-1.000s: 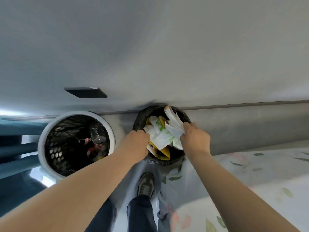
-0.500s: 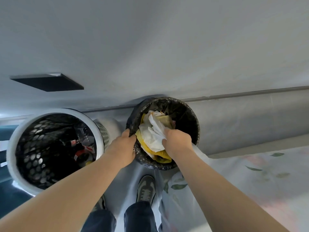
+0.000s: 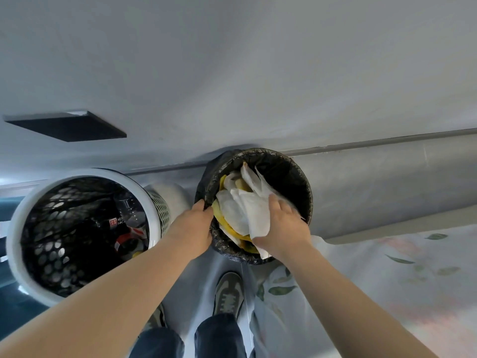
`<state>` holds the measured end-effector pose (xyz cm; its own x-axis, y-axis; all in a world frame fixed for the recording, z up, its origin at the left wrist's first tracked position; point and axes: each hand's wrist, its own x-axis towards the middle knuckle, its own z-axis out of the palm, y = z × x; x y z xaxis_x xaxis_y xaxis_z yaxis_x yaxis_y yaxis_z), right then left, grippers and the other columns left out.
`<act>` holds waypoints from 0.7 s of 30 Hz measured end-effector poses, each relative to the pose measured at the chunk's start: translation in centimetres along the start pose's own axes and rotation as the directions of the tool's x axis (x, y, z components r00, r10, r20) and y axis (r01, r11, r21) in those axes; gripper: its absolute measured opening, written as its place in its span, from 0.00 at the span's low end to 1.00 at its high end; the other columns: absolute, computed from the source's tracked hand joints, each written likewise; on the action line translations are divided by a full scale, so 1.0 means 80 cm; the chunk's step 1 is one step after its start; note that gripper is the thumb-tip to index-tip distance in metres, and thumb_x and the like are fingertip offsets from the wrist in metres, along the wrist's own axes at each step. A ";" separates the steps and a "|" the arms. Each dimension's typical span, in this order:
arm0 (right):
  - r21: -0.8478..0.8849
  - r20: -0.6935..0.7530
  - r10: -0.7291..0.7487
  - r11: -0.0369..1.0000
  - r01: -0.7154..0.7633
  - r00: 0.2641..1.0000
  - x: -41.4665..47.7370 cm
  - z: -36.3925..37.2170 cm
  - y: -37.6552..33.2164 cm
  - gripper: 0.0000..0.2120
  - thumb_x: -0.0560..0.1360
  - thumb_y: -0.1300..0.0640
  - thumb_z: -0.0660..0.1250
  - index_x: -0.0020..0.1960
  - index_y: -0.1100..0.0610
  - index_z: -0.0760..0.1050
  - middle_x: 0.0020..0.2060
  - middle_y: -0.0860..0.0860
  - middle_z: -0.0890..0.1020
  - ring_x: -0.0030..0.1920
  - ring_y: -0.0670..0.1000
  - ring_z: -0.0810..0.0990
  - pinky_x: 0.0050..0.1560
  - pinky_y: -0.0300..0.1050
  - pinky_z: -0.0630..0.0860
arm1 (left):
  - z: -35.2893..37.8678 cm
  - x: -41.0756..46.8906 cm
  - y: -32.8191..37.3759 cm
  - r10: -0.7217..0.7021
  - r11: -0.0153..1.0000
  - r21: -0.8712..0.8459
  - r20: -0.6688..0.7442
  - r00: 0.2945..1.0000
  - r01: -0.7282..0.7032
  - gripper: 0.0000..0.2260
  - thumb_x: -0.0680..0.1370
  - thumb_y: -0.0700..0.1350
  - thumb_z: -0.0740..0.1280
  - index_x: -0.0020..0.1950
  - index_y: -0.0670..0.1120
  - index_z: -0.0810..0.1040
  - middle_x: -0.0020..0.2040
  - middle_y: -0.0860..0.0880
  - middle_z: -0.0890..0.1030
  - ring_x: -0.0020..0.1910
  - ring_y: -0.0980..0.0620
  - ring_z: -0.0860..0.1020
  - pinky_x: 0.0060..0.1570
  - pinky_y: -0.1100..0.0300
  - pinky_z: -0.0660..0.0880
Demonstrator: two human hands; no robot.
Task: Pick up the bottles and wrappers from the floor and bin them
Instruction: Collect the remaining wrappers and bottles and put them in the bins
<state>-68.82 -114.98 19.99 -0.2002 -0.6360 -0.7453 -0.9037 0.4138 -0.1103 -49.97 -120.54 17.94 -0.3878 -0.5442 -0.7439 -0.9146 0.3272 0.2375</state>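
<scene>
Left hand [image 3: 192,228]: the rim of the lined bin [image 3: 296,177] is gripped at its 9 o'clock, with the fingers curled over the black liner's edge.
Right hand [image 3: 284,228]: laid on top of the wrappers [image 3: 245,215] at the bin's 5 o'clock. The fingers are spread and fairly straight, pressing down rather than closed round anything, though the tips are blurred.
Wrappers: white and yellow sheets are crumpled inside the lined bin, filling its half from 6 to 10 o'clock. 1 white sheet stands up toward 12 o'clock.
Lined bin: set against the wall at the middle of the view, its mouth tilted toward the camera.
White mesh bin [image 3: 14,228]: placed at 9 o'clock of the lined bin, just beside it. Bottles [image 3: 130,210] are seen inside it – at least 1 clear one and a red-and-white label.
Shoe [image 3: 228,295]: seen on the floor at 6 o'clock of the lined bin, below it in the view.
Floral cloth [image 3: 387,267]: spread at 4 o'clock of the lined bin, printed with green leaves.
</scene>
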 end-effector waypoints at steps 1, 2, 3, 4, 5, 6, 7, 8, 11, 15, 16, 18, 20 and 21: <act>-0.002 0.031 -0.009 1.000 0.009 0.999 0.002 0.004 0.001 0.48 0.69 0.45 0.71 0.77 0.53 0.46 0.73 0.52 0.61 0.71 0.58 0.64 0.63 0.53 0.71 | 0.000 0.000 0.001 0.001 1.000 0.000 -0.006 1.000 -0.001 0.25 0.77 0.45 0.63 0.73 0.44 0.63 0.70 0.43 0.64 0.58 0.43 0.75 0.54 0.54 0.75; 0.000 0.058 -0.026 1.000 0.026 0.998 0.004 0.008 0.000 0.45 0.70 0.47 0.70 0.77 0.53 0.46 0.73 0.53 0.62 0.70 0.58 0.65 0.62 0.52 0.72 | 0.000 -0.001 0.002 0.000 1.000 -0.004 -0.011 1.000 0.000 0.25 0.77 0.45 0.63 0.73 0.44 0.63 0.70 0.43 0.64 0.58 0.43 0.75 0.54 0.54 0.75; -0.002 0.077 -0.046 0.999 0.046 0.996 0.008 0.011 -0.002 0.42 0.72 0.50 0.68 0.77 0.53 0.47 0.73 0.53 0.63 0.69 0.58 0.66 0.62 0.52 0.72 | 0.001 -0.001 0.002 0.001 1.000 -0.007 -0.015 1.000 -0.001 0.25 0.77 0.45 0.63 0.74 0.44 0.63 0.70 0.43 0.64 0.58 0.43 0.75 0.55 0.54 0.75; -0.013 0.083 -0.062 0.998 0.063 0.995 0.012 0.014 -0.005 0.39 0.74 0.52 0.66 0.77 0.53 0.48 0.72 0.53 0.64 0.68 0.58 0.67 0.62 0.52 0.72 | 0.002 -0.001 0.003 0.002 1.000 -0.006 -0.020 1.000 -0.002 0.26 0.77 0.45 0.63 0.74 0.44 0.62 0.71 0.43 0.64 0.59 0.43 0.75 0.55 0.54 0.75; -0.027 0.079 -0.070 0.997 0.073 0.994 0.017 0.018 -0.007 0.35 0.76 0.55 0.64 0.77 0.54 0.50 0.71 0.53 0.66 0.67 0.58 0.69 0.61 0.52 0.72 | 0.003 -0.001 0.003 0.005 1.000 -0.003 -0.027 1.000 -0.006 0.26 0.77 0.45 0.63 0.74 0.45 0.62 0.71 0.43 0.64 0.58 0.43 0.75 0.55 0.54 0.75; -0.033 0.077 -0.071 0.997 0.074 0.995 0.022 0.020 -0.010 0.31 0.77 0.56 0.62 0.76 0.54 0.52 0.70 0.54 0.68 0.66 0.58 0.70 0.61 0.52 0.72 | 0.004 -0.001 0.002 0.010 1.000 -0.001 -0.035 0.999 -0.010 0.26 0.77 0.45 0.63 0.74 0.45 0.61 0.70 0.43 0.64 0.58 0.43 0.75 0.54 0.54 0.75; -0.019 0.084 -0.069 0.997 0.071 0.994 0.026 0.022 -0.014 0.29 0.77 0.58 0.60 0.75 0.54 0.54 0.68 0.54 0.69 0.65 0.59 0.71 0.60 0.52 0.72 | 0.005 0.000 0.002 0.016 1.000 0.000 -0.041 0.999 -0.016 0.27 0.77 0.45 0.63 0.75 0.45 0.61 0.70 0.44 0.64 0.57 0.44 0.76 0.53 0.55 0.75; 0.014 0.101 -0.068 0.998 0.067 0.993 0.031 0.022 -0.017 0.27 0.78 0.59 0.59 0.75 0.55 0.54 0.68 0.55 0.70 0.65 0.59 0.72 0.59 0.51 0.71 | 0.005 0.000 0.001 0.019 1.000 -0.003 -0.044 0.999 -0.020 0.27 0.77 0.45 0.63 0.75 0.45 0.61 0.70 0.44 0.64 0.56 0.44 0.76 0.53 0.55 0.75; 0.111 0.120 -0.067 0.992 0.054 0.991 0.036 0.020 -0.023 0.25 0.80 0.58 0.56 0.75 0.55 0.55 0.66 0.58 0.72 0.64 0.58 0.72 0.57 0.49 0.72 | 0.006 -0.001 0.000 0.019 1.000 -0.018 -0.042 0.999 -0.019 0.26 0.77 0.45 0.63 0.74 0.45 0.62 0.70 0.44 0.65 0.58 0.43 0.75 0.55 0.54 0.75; 0.084 -0.014 -0.094 0.992 0.095 0.995 0.016 0.002 -0.019 0.23 0.80 0.53 0.57 0.73 0.56 0.60 0.67 0.56 0.71 0.64 0.57 0.71 0.57 0.49 0.73 | -0.001 -0.012 0.002 0.015 0.999 -0.037 -0.063 0.998 -0.017 0.24 0.77 0.45 0.63 0.73 0.45 0.64 0.69 0.42 0.66 0.59 0.42 0.74 0.58 0.53 0.74; 0.060 -0.045 -0.106 0.992 0.108 0.993 0.008 -0.004 -0.017 0.22 0.80 0.53 0.58 0.72 0.56 0.62 0.66 0.55 0.71 0.63 0.57 0.72 0.57 0.49 0.73 | -0.005 -0.016 0.002 0.012 0.999 -0.040 -0.070 0.997 -0.015 0.23 0.77 0.45 0.63 0.72 0.45 0.65 0.68 0.42 0.67 0.59 0.42 0.74 0.58 0.52 0.74; 0.010 -0.085 -0.129 0.991 0.130 0.988 -0.012 -0.017 -0.015 0.21 0.79 0.52 0.59 0.71 0.55 0.65 0.65 0.53 0.72 0.62 0.56 0.72 0.55 0.49 0.74 | -0.015 -0.027 0.003 0.012 0.999 -0.042 -0.087 0.996 -0.016 0.21 0.76 0.46 0.63 0.69 0.45 0.67 0.64 0.43 0.69 0.57 0.43 0.75 0.55 0.53 0.75; -0.048 -0.095 -0.159 0.987 0.155 0.983 -0.034 -0.029 -0.016 0.19 0.79 0.52 0.60 0.69 0.55 0.67 0.64 0.52 0.73 0.62 0.55 0.72 0.54 0.48 0.75 | -0.028 -0.043 0.004 0.025 0.998 -0.049 -0.106 0.994 -0.030 0.18 0.77 0.47 0.62 0.66 0.45 0.69 0.59 0.44 0.71 0.55 0.44 0.75 0.53 0.54 0.75; -0.077 -0.090 -0.174 0.983 0.168 0.981 -0.046 -0.035 -0.017 0.18 0.79 0.52 0.60 0.68 0.55 0.68 0.62 0.52 0.73 0.61 0.55 0.72 0.53 0.48 0.75 | -0.035 -0.053 0.006 0.032 0.998 -0.051 -0.115 0.993 -0.038 0.18 0.77 0.47 0.62 0.65 0.45 0.69 0.58 0.45 0.72 0.55 0.45 0.75 0.52 0.55 0.74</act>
<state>-67.88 -115.04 24.71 -0.0728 -0.7542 -0.6526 -0.9510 0.2496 -0.1824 -49.06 -120.27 22.96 -0.4278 -0.6184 -0.6592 -0.9037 0.3081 0.2974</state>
